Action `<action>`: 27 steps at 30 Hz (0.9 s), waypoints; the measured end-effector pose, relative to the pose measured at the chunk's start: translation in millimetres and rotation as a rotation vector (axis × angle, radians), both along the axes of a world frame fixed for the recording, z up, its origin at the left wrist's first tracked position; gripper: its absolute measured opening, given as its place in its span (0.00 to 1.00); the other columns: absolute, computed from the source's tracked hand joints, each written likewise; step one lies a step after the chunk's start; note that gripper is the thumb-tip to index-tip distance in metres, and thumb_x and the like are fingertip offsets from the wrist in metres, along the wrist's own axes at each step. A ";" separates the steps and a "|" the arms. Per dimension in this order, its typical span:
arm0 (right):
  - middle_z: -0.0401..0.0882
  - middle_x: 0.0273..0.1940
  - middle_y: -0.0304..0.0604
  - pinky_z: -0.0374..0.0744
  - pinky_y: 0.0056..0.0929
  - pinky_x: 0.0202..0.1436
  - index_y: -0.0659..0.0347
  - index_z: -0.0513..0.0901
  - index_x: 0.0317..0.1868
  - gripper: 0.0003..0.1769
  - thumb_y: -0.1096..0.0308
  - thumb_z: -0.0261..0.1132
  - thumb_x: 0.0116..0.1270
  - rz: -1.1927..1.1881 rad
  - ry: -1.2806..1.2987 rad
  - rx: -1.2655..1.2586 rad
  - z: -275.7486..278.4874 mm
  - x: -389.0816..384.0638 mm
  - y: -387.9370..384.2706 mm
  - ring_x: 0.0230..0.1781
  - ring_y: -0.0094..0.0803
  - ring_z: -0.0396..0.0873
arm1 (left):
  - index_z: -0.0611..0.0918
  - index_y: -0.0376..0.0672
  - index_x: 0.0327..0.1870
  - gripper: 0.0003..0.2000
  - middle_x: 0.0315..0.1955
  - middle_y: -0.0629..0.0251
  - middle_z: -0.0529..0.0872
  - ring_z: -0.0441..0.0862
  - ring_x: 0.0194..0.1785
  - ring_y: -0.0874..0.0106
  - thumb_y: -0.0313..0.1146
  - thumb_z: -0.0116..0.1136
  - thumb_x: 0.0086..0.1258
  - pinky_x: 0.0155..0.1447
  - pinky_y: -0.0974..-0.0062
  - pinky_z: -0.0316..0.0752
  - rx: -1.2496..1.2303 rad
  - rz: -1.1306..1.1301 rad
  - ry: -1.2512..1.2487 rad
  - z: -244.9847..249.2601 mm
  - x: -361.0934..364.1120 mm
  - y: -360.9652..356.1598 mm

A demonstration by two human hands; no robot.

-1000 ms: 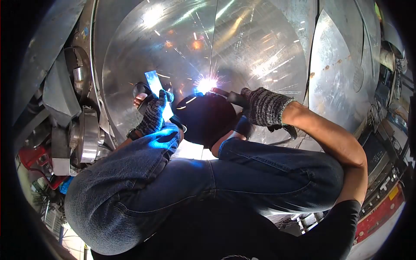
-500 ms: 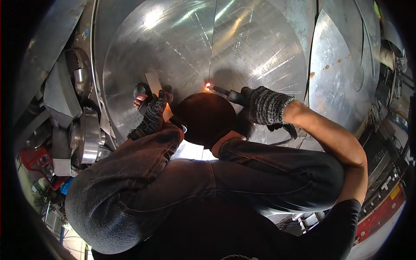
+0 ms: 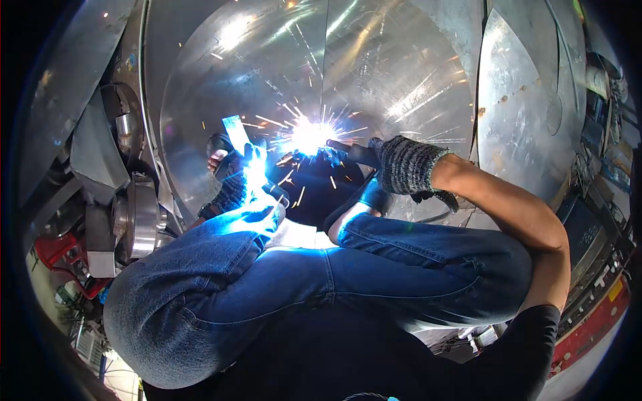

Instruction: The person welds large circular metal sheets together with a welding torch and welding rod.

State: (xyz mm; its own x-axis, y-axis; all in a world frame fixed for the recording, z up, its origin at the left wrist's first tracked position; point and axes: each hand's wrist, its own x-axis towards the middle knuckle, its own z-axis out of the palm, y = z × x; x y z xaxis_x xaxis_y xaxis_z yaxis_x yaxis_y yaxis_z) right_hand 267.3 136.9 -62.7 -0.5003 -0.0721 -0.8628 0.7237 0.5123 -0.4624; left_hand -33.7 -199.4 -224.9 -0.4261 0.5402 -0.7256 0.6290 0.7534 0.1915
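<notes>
My right hand [image 3: 409, 167], in a grey-and-black knitted glove, is closed round a welding torch [image 3: 358, 153]. The torch tip points left into a bright white-blue arc [image 3: 312, 137] throwing sparks. This arc burns on a large round metal sheet [image 3: 401, 80], by the seam and the upper edge of a dark round opening [image 3: 314, 194]. To the left, my gloved left hand [image 3: 235, 180] is closed on a flat metal strip [image 3: 236, 134] that stands up from it. Glare hides part of the left hand's fingers.
Bent metal pieces [image 3: 97, 150] and a shiny metal ring [image 3: 142, 217] lie at the left. A red plastic object [image 3: 63, 257] is at the lower left. Another curved sheet [image 3: 508, 93] is at the right, with clutter beyond. My feet flank the opening.
The small orange glow at the torch tip has become a bright arc with flying sparks. Blue-white light now falls on my left glove and jeans. The torch tip is slightly lower and further right.
</notes>
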 end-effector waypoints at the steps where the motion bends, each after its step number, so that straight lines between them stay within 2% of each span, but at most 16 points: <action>1: 0.88 0.36 0.68 0.87 0.52 0.50 0.74 0.77 0.61 0.27 0.64 0.66 0.67 0.043 0.091 0.038 -1.8 3.1 -0.8 0.43 0.60 0.90 | 0.77 0.30 0.72 0.20 0.59 0.48 0.86 0.87 0.53 0.55 0.31 0.50 0.86 0.61 0.57 0.80 0.015 0.000 -0.007 -0.6 -0.3 -1.1; 2: 0.88 0.35 0.67 0.88 0.52 0.48 0.73 0.78 0.60 0.26 0.64 0.66 0.67 0.086 0.181 0.076 -1.0 4.2 -1.0 0.41 0.60 0.90 | 0.76 0.30 0.72 0.20 0.59 0.48 0.86 0.87 0.53 0.55 0.31 0.50 0.86 0.61 0.57 0.80 0.030 0.001 -0.014 -0.9 -0.6 -1.4; 3: 0.87 0.33 0.66 0.88 0.52 0.47 0.73 0.77 0.60 0.26 0.64 0.66 0.66 -0.092 -0.066 -0.021 15.7 -7.1 3.2 0.41 0.60 0.90 | 0.76 0.30 0.72 0.20 0.60 0.48 0.86 0.87 0.53 0.55 0.31 0.50 0.86 0.61 0.57 0.80 0.045 0.002 -0.021 -1.7 -0.7 -1.9; 6: 0.87 0.33 0.66 0.87 0.53 0.45 0.72 0.77 0.61 0.26 0.65 0.65 0.67 -0.064 0.151 0.054 2.8 9.1 -0.3 0.40 0.61 0.90 | 0.76 0.30 0.73 0.20 0.60 0.48 0.86 0.87 0.54 0.55 0.31 0.51 0.86 0.62 0.57 0.80 0.085 0.013 -0.040 -2.0 -0.5 -9.1; 10: 0.88 0.35 0.67 0.86 0.54 0.45 0.73 0.76 0.63 0.28 0.65 0.66 0.66 -0.056 0.025 0.001 7.8 -0.6 0.6 0.41 0.61 0.90 | 0.75 0.30 0.73 0.21 0.61 0.47 0.85 0.87 0.55 0.55 0.31 0.51 0.86 0.63 0.57 0.80 0.138 0.023 -0.069 -3.3 -0.8 -14.2; 12: 0.88 0.36 0.68 0.86 0.54 0.47 0.73 0.76 0.64 0.29 0.65 0.66 0.66 -0.064 -0.053 -0.008 17.1 -4.9 1.0 0.43 0.61 0.90 | 0.75 0.29 0.73 0.21 0.62 0.47 0.85 0.87 0.55 0.55 0.31 0.51 0.86 0.63 0.57 0.80 0.166 0.024 -0.084 -4.2 -1.2 -14.2; 14: 0.88 0.38 0.69 0.86 0.54 0.48 0.75 0.76 0.63 0.29 0.65 0.64 0.66 -0.039 0.017 0.029 6.0 2.1 -6.0 0.44 0.61 0.90 | 0.75 0.29 0.73 0.21 0.62 0.47 0.85 0.87 0.55 0.55 0.31 0.51 0.86 0.64 0.57 0.80 0.200 0.023 -0.099 -5.2 -0.8 -12.6; 15: 0.88 0.38 0.69 0.87 0.53 0.49 0.77 0.75 0.62 0.29 0.65 0.64 0.67 0.060 0.120 0.027 5.1 2.9 -4.5 0.44 0.61 0.90 | 0.74 0.29 0.74 0.21 0.63 0.47 0.85 0.87 0.56 0.55 0.31 0.51 0.86 0.64 0.57 0.80 0.219 0.022 -0.105 -5.5 -1.6 -11.2; 16: 0.89 0.44 0.69 0.87 0.50 0.56 0.79 0.75 0.66 0.32 0.60 0.63 0.71 0.106 -0.034 0.059 5.0 -2.4 -7.0 0.51 0.55 0.91 | 0.74 0.29 0.74 0.21 0.63 0.47 0.85 0.87 0.56 0.55 0.31 0.51 0.86 0.64 0.57 0.80 0.238 0.022 -0.112 -6.7 -1.3 -9.8; 18: 0.88 0.38 0.69 0.86 0.52 0.49 0.77 0.77 0.61 0.29 0.65 0.68 0.64 0.047 0.053 0.066 0.0 6.6 -7.7 0.44 0.60 0.90 | 0.74 0.29 0.74 0.21 0.63 0.46 0.85 0.87 0.56 0.55 0.31 0.51 0.87 0.65 0.57 0.80 0.275 0.022 -0.123 -6.9 -2.3 -6.4; 20: 0.88 0.36 0.68 0.86 0.51 0.45 0.75 0.77 0.61 0.29 0.64 0.69 0.63 -0.061 0.115 0.044 -5.6 12.1 -1.5 0.42 0.59 0.90 | 0.74 0.29 0.74 0.21 0.64 0.46 0.85 0.88 0.56 0.55 0.31 0.51 0.87 0.65 0.57 0.80 0.315 0.022 -0.135 -7.9 -4.6 -0.5; 21: 0.88 0.33 0.65 0.86 0.51 0.43 0.74 0.76 0.61 0.28 0.67 0.69 0.63 -0.214 0.006 -0.069 9.9 2.9 11.8 0.41 0.58 0.91 | 0.74 0.28 0.74 0.21 0.64 0.46 0.84 0.88 0.57 0.55 0.31 0.51 0.87 0.65 0.57 0.80 0.333 0.025 -0.140 -8.2 -5.6 1.1; 22: 0.86 0.29 0.63 0.86 0.50 0.35 0.73 0.75 0.60 0.25 0.70 0.67 0.65 -0.312 0.094 -0.105 -8.7 15.9 17.3 0.31 0.57 0.90 | 0.73 0.28 0.74 0.22 0.64 0.46 0.84 0.88 0.57 0.55 0.31 0.51 0.87 0.66 0.57 0.80 0.349 0.030 -0.145 -7.5 -5.9 0.3; 24: 0.85 0.27 0.57 0.87 0.48 0.27 0.70 0.74 0.61 0.24 0.71 0.65 0.67 -0.413 -0.007 0.027 30.0 -11.6 40.6 0.22 0.52 0.88 | 0.73 0.28 0.75 0.22 0.65 0.46 0.84 0.88 0.57 0.55 0.31 0.51 0.87 0.66 0.58 0.80 0.383 0.036 -0.152 -6.2 -8.1 1.5; 26: 0.84 0.27 0.52 0.85 0.44 0.20 0.68 0.73 0.62 0.23 0.70 0.65 0.69 -0.662 -0.044 0.025 12.7 -5.1 57.6 0.16 0.46 0.85 | 0.73 0.28 0.75 0.22 0.65 0.46 0.84 0.88 0.58 0.55 0.31 0.51 0.87 0.66 0.58 0.80 0.418 0.036 -0.159 -3.5 -11.5 3.6; 27: 0.84 0.28 0.51 0.85 0.43 0.20 0.68 0.74 0.62 0.23 0.70 0.65 0.69 -0.701 -0.027 0.071 0.0 0.3 66.6 0.17 0.44 0.85 | 0.73 0.28 0.75 0.22 0.66 0.46 0.84 0.88 0.58 0.55 0.31 0.51 0.87 0.67 0.58 0.80 0.437 0.034 -0.163 -1.2 -13.8 5.5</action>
State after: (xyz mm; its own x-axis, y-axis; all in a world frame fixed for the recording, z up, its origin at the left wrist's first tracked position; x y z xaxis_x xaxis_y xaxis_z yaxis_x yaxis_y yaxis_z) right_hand 267.6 203.6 -62.8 -0.3864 0.3166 -0.8663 0.9051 -0.0505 -0.4222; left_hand -47.5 -193.9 -226.1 -0.3484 0.7981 -0.4916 0.5411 0.5995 0.5898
